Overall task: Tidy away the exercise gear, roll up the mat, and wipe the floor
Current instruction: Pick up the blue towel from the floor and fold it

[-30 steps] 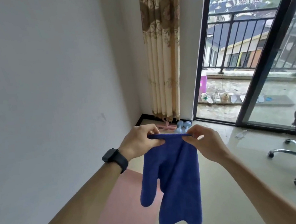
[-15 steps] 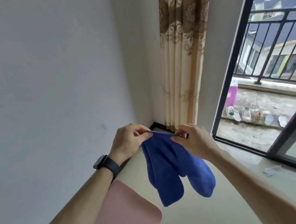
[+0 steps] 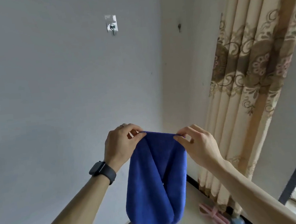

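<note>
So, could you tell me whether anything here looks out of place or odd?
Nothing stands out. Both hands, left hand and right hand, hold the blue cloth up by its top edge below an empty wall hook.

Solid royal blue cloth [image 3: 155, 180], black watch [image 3: 102, 172], cream curtain [image 3: 245, 76] with a brownish floral swirl band, pale grey wall [image 3: 49, 85], pink thing [image 3: 213, 214] on the floor.

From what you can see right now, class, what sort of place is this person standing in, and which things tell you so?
Probably a room in a home: a patterned curtain hangs in the corner, a metal wall hook is stuck on the plain wall, and pink exercise gear lies on the floor.
</note>
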A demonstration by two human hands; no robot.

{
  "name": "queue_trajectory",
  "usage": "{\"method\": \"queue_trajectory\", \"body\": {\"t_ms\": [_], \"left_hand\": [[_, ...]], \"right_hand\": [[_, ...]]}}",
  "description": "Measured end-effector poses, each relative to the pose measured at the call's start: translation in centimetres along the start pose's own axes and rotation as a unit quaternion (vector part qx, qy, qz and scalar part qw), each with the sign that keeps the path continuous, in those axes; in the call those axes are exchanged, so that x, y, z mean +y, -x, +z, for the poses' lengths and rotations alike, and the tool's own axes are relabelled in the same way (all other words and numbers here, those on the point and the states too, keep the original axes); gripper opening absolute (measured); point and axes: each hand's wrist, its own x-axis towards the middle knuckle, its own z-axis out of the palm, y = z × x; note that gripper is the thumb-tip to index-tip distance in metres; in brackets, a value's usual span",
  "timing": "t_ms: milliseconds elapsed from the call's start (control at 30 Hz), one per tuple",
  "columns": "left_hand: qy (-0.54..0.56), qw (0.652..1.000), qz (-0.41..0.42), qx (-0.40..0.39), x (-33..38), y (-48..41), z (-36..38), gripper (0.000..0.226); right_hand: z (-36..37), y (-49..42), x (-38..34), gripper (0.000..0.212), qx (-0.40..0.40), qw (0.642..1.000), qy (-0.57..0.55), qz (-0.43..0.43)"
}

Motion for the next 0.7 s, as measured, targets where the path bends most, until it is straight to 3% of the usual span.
{"method": "queue_trajectory", "body": {"t_ms": [300,533,700], "left_hand": [[-0.217,0.969,0.066,0.103,-2.1,-17.5,-1.6,0.013],[-0.320,0.922,0.050,0.211,-1.1,-32.7,-4.1,0.015],[-0.444,0.854,0.091,0.257,-0.9,-40.5,-5.5,0.004]], "right_hand": [[5.0,-23.1,-1.2,0.012,-0.032,0.995,-0.013,-0.094],[6.0,-40.8,-5.3,0.011,0.036,0.976,-0.044,-0.211],[6.7,-49.6,-8.1,0.024,0.071,0.963,-0.052,-0.254]]}}
